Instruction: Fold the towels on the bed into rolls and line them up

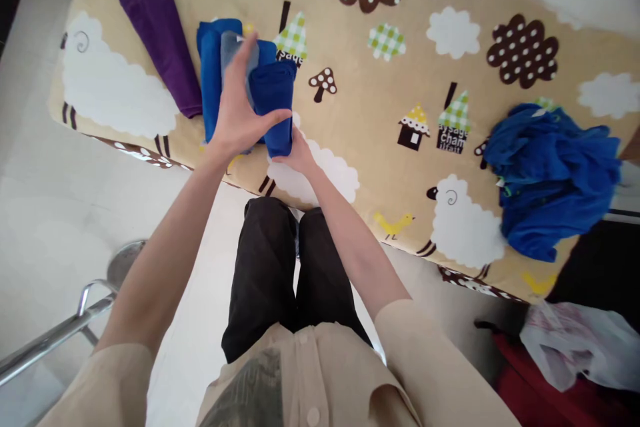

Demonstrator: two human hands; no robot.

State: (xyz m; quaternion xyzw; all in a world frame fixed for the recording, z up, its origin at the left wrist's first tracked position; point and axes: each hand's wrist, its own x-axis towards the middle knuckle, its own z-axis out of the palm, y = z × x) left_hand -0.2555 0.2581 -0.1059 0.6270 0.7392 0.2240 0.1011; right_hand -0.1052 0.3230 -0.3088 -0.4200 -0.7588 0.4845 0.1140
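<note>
A dark blue rolled cloth (273, 90) stands at a slant near the front edge of the bed-like surface. My right hand (299, 152) is wrapped around its lower right side. My left hand (237, 107) is spread wide, its thumb reaching across the front of this roll and its fingers over a grey-blue folded cloth (231, 54). Whether the left fingers press on the cloth I cannot tell. Beside that hand lies a brighter blue rolled cloth (210, 74). Farther left rests a purple rolled cloth (163, 47).
A patterned beige cover (365, 94) spreads under the cloths. On its right lies a crumpled blue cloth heap (555, 174). A metal rail (55, 340) stands at lower left. A white plastic bag (575, 340) sits on something red at lower right.
</note>
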